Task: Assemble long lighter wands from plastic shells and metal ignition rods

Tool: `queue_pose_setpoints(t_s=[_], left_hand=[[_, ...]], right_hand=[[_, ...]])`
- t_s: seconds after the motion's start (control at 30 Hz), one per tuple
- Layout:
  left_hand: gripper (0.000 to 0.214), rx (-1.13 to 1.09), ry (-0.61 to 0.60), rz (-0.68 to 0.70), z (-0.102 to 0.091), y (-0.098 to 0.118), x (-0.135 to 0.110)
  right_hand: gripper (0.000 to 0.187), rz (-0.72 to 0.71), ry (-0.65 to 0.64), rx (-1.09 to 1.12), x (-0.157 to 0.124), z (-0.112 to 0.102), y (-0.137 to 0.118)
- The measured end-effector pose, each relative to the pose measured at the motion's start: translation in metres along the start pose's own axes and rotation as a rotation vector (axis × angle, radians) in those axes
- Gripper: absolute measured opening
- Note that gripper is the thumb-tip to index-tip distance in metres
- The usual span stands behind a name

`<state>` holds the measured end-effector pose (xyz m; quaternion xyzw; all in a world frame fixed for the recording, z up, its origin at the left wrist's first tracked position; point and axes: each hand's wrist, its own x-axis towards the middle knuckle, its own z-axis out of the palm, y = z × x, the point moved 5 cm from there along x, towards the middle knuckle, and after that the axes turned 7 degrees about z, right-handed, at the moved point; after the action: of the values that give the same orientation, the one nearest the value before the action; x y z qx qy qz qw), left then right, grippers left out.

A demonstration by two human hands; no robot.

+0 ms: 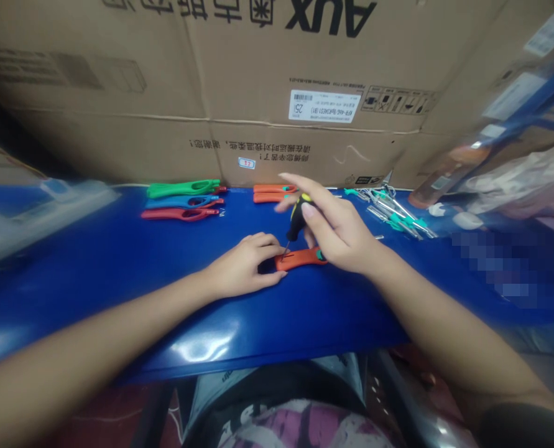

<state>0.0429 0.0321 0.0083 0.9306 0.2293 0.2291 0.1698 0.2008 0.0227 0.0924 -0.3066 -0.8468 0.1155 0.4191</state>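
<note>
My right hand (pixel 344 230) is closed on a small screwdriver (pixel 297 223) with a black and yellow handle, its index finger stretched out. The screwdriver leans, and its thin shaft reaches down to the left part of an orange plastic handle (pixel 300 258). This handle lies flat on the blue table, with a dark slot along its top and a teal piece near its right end. My left hand (pixel 244 264) rests on the table and pinches the handle's left end between thumb and fingers. Part of the handle's right end is hidden behind my right hand.
Green (pixel 178 188), blue (pixel 176 201) and red (pixel 174 214) plastic handles lie at the back left. Orange handles (pixel 265 193) lie behind my right hand. Metal rods with teal pieces (pixel 400 214) are piled back right, near a bottle (pixel 442 177). A cardboard box (pixel 249 93) walls the back.
</note>
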Motion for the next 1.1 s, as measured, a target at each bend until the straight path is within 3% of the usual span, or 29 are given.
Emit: queue_pose_setpoints(t_s=[0.17, 0.37, 0.57, 0.73, 0.8, 0.97, 1.03, 1.1], left_hand=[[0.034, 0.021, -0.022, 0.008, 0.002, -0.001, -0.001], [0.032, 0.018, -0.02, 0.007, 0.001, 0.0, -0.001], [0.034, 0.034, -0.007, 0.02, 0.001, -0.001, -0.002], [0.031, 0.019, -0.013, 0.018, 0.0, 0.0, -0.001], [0.032, 0.024, -0.014, 0.013, 0.001, -0.001, -0.001], [0.038, 0.029, -0.032, 0.016, 0.001, -0.001, -0.002], [0.035, 0.028, -0.031, 0.015, 0.001, -0.001, -0.001], [0.031, 0.03, -0.025, 0.013, 0.001, 0.0, -0.001]], right_hand=[[0.028, -0.05, 0.097, -0.102, -0.002, -0.003, -0.004], [0.047, 0.021, -0.119, 0.037, -0.002, 0.007, -0.006], [0.036, -0.058, 0.112, -0.193, -0.005, -0.001, -0.002], [0.043, -0.053, 0.014, -0.004, -0.004, 0.004, -0.007], [0.037, -0.028, 0.032, 0.049, -0.003, 0.005, -0.007], [0.019, -0.188, 0.248, -0.207, -0.006, -0.003, -0.009], [0.024, -0.206, 0.195, -0.223, -0.006, -0.003, -0.009], [0.037, -0.136, 0.079, -0.119, -0.004, -0.001, -0.006]])
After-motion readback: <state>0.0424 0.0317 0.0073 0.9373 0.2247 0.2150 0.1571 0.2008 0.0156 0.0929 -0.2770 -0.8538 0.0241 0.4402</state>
